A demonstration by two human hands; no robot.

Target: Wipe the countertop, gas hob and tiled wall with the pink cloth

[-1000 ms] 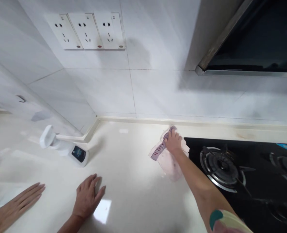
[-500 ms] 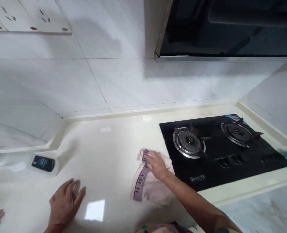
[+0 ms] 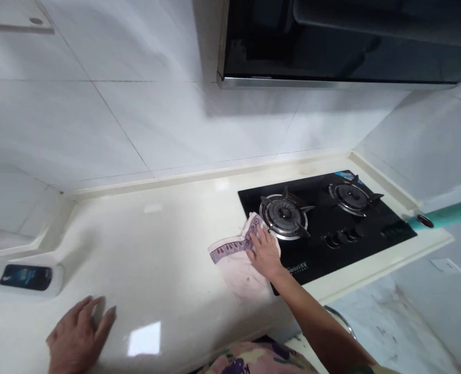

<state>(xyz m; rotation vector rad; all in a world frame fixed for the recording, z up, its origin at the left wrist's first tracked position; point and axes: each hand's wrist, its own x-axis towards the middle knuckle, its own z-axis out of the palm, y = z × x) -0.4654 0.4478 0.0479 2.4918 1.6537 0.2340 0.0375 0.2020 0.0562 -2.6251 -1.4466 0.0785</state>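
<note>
Just off the middle of the view toward 5 o'clock, the right hand [image 3: 265, 254] lies palm down on a pink cloth [image 3: 242, 272] with a patterned purple band. Its fingers are stretched over the fabric; whether they pinch a fold, I cannot tell. The cloth is spread on the glossy cream countertop [image 3: 168, 259], its 2 o'clock side lapping over the left edge of a black glass two-burner gas hob [image 3: 316, 254]. From that hand, the nearer burner [image 3: 285, 214] sits at about 1 o'clock, close to the cloth, and the farther burner [image 3: 353, 196] at 2.

At 8 o'clock the left hand [image 3: 77, 335] rests on the countertop, fingers loosely bent and released, thumb parted from them. From it, a white bottle [image 3: 55, 280] with a dark label lies at 11 o'clock, cut off by the frame.

A dark range hood [image 3: 331, 49] hangs at 1 to 2 o'clock, a teal tubular object [image 3: 452, 213] reaches in at 3, and a flower-patterned garment [image 3: 249, 358] shows at 6.
</note>
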